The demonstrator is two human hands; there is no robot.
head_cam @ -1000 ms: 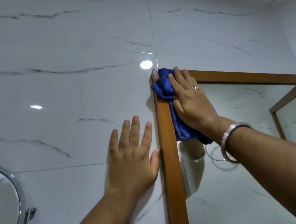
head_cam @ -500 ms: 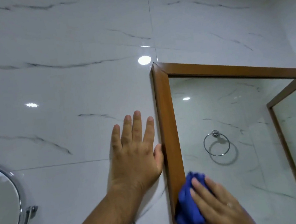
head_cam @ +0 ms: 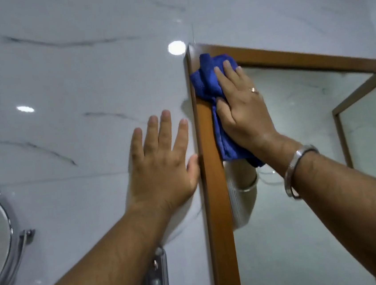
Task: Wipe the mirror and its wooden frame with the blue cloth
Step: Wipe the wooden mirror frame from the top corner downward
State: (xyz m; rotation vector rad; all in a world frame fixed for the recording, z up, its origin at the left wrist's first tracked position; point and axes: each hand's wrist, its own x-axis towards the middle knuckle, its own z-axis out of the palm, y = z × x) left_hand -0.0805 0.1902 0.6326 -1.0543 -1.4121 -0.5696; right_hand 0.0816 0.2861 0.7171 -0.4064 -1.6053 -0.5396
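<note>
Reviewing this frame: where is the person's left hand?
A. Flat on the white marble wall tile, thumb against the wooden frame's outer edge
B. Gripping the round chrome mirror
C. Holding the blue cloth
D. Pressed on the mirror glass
A. The left hand lies open and flat on the white marble wall tile, thumb touching the brown wooden mirror frame, while the right hand presses the blue cloth at the frame's upper left corner.

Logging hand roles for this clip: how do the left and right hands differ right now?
The right hand presses the blue cloth onto the wooden frame near its top left corner; the left hand holds nothing. The left hand lies flat with fingers spread on the tiled wall, thumb touching the frame's outer edge; the right sits higher. The right shows a ring and a wrist bangle; the left shows neither. Both are bare.
</note>
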